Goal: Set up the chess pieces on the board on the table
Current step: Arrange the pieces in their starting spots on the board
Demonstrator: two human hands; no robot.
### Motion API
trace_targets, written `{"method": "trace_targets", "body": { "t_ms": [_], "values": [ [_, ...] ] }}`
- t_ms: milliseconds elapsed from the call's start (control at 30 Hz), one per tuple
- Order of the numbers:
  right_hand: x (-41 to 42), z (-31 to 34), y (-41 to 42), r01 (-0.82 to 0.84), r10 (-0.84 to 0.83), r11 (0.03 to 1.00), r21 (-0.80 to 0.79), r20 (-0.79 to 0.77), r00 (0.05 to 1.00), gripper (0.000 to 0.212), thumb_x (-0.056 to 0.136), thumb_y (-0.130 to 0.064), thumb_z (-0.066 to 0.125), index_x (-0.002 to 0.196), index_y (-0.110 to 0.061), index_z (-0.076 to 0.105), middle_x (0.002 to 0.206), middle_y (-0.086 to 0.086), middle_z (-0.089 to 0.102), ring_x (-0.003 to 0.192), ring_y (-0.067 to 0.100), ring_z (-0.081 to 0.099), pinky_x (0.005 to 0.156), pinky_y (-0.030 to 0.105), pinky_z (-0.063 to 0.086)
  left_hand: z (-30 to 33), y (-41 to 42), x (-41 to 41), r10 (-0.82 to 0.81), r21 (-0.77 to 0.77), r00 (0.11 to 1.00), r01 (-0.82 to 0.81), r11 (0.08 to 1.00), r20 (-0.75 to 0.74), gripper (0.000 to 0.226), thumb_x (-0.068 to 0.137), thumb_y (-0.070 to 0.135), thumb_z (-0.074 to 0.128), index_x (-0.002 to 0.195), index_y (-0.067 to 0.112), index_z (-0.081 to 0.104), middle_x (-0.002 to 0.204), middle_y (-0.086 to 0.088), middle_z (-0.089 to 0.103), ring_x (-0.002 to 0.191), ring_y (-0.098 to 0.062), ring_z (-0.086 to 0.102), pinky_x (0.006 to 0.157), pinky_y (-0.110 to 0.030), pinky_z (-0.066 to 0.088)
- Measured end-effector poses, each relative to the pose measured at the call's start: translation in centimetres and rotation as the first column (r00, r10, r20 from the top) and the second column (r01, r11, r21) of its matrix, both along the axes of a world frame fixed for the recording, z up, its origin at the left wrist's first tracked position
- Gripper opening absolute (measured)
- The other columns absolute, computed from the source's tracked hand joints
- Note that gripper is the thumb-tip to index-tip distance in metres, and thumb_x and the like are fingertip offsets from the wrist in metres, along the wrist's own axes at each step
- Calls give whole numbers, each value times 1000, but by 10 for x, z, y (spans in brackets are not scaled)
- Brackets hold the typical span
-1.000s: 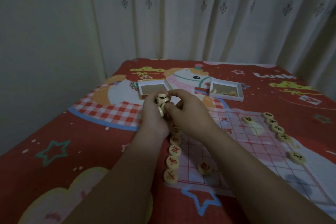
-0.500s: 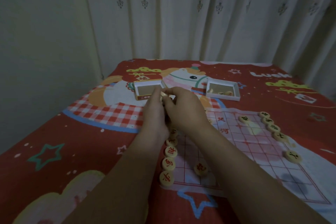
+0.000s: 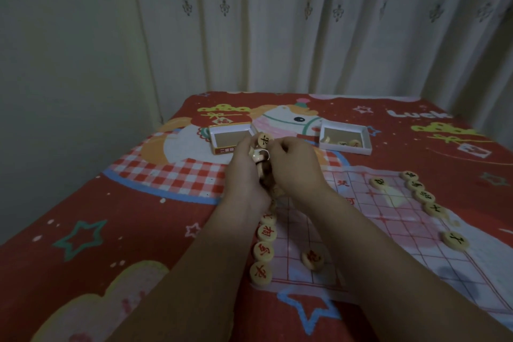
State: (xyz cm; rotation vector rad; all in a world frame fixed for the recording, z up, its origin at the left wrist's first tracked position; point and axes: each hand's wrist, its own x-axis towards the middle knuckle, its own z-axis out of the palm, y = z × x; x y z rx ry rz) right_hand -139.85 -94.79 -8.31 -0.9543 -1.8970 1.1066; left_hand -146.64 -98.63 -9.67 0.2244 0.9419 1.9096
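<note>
A thin pink gridded chess board (image 3: 388,219) lies on the red cloth. Round wooden pieces with red characters (image 3: 262,251) form a column on its left edge; one red piece (image 3: 312,259) sits one line inward. Pieces with black characters (image 3: 423,196) line the right edge. My left hand (image 3: 244,178) cups a clutch of several pieces above the board's far left corner. My right hand (image 3: 294,166) pinches one black-marked piece (image 3: 263,141) at the top of that clutch. The hands hide the upper part of the red column.
Two open shallow boxes stand behind the board: an empty one with an orange side (image 3: 231,137) at the left, a white one (image 3: 344,137) holding a few pieces at the right. The cartoon-print red cloth (image 3: 111,230) covers the table. Wall and curtain stand behind.
Both hands stayed together over the board's far left corner. My right fingers have drawn a black-marked piece up out of the clutch, its face now showing. The view shifted slightly.
</note>
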Motion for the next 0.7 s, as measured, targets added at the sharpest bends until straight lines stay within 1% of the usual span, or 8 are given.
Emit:
{"method": "trace_targets", "body": {
  "t_ms": [33, 100, 200, 267, 333, 367, 467, 700],
  "values": [
    [1, 1, 0, -19, 14, 995, -101, -53, 998, 37, 101, -22, 47, 68, -8, 58, 63, 9, 59, 53, 22, 52, 51, 29, 40, 1, -1, -1, 16, -7, 1000, -16, 1000, 5, 33, 98, 38, 52, 72, 20, 63, 54, 2, 60, 43, -13, 56, 45, -19, 44],
    [2, 2, -1, -37, 21, 980, -194, -84, 996, 34, 100, -21, 48, 77, -1, 63, 67, 13, 60, 50, 20, 49, 48, 27, 36, 2, -2, -2, 42, -9, 999, -42, 999, 22, 32, 98, 36, 52, 74, 18, 62, 51, 2, 57, 36, -12, 51, 38, -13, 37],
    [4, 1, -4, -32, 16, 982, -188, -87, 996, 33, 97, -20, 51, 84, 8, 64, 77, 27, 65, 49, 20, 47, 47, 27, 35, 0, -2, -3, 33, -16, 999, -33, 999, 28, 30, 96, 31, 54, 69, 18, 57, 53, 3, 50, 39, -11, 43, 36, -16, 32],
    [9, 2, -6, -32, 11, 979, -201, -105, 994, 33, 95, -20, 54, 85, 10, 65, 82, 26, 69, 47, 18, 47, 44, 24, 35, -4, 0, -7, 40, -9, 998, -40, 999, 51, 27, 93, 24, 54, 67, 17, 52, 52, 4, 44, 39, -10, 38, 35, -17, 28],
    [16, 3, -7, -36, 10, 978, -208, -124, 992, 35, 93, -22, 56, 88, 12, 62, 85, 27, 69, 51, 19, 45, 45, 26, 33, -5, 0, -12, 80, 16, 994, -81, 997, 72, 17, 92, 18, 52, 75, 16, 51, 55, 4, 42, 41, -10, 37, 35, -18, 24],
    [21, 4, -7, -41, 14, 977, -210, -129, 992, 35, 93, -23, 55, 90, 12, 60, 84, 26, 67, 53, 20, 43, 46, 29, 33, -6, 0, -15, 96, 29, 992, -99, 995, 82, 15, 93, 17, 51, 78, 15, 51, 57, 3, 41, 42, -10, 36, 35, -19, 23],
    [45, 7, -3, -61, 34, 973, -225, -119, 992, 30, 95, -21, 53, 94, 8, 60, 78, 11, 63, 48, 20, 40, 46, 29, 33, -9, 0, -22, 111, 42, 987, -116, 992, 118, 14, 94, 15, 49, 80, 16, 51, 58, 3, 40, 42, -10, 35, 35, -19, 21],
    [131, 16, 26, 14, -17, 989, -145, -20, 1000, 21, 92, -27, 67, 86, -7, 74, 83, 4, 74, 46, 12, 52, 44, 28, 43, -11, 0, -25, 89, 44, 987, -96, 994, 137, 20, 92, 16, 52, 73, 18, 49, 59, 5, 39, 43, -9, 35, 34, -18, 22]
  ]
}}
